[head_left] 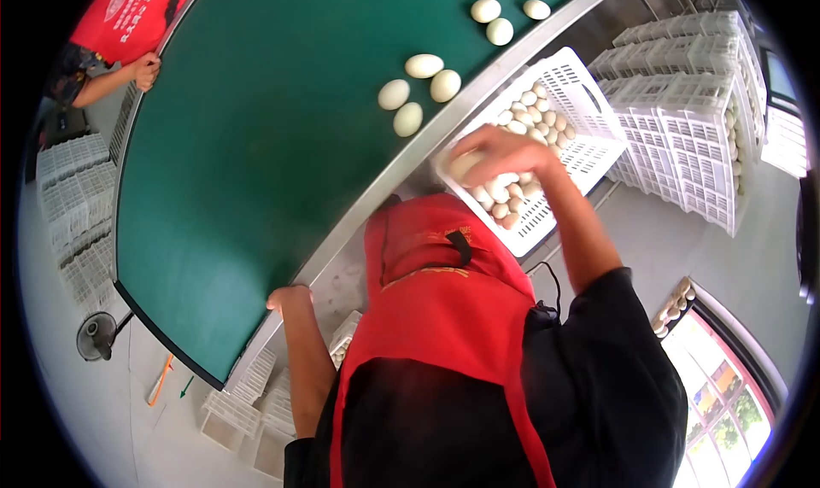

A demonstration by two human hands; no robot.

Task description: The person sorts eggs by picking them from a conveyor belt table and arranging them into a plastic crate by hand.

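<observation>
White basket holds pale eggs under the right grip, closed round one egg; left grip, on metal rim, unclear.

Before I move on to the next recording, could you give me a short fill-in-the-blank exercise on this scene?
1. The left hand rests on the metal edge of the ____ work surface.
2. The right hand is over a crate whose colour is ____.
3. The person's apron is ____.
4. On the work surface, the group of eggs nearest the right hand numbers ____.
Missing words: green; white; red; four.
</observation>
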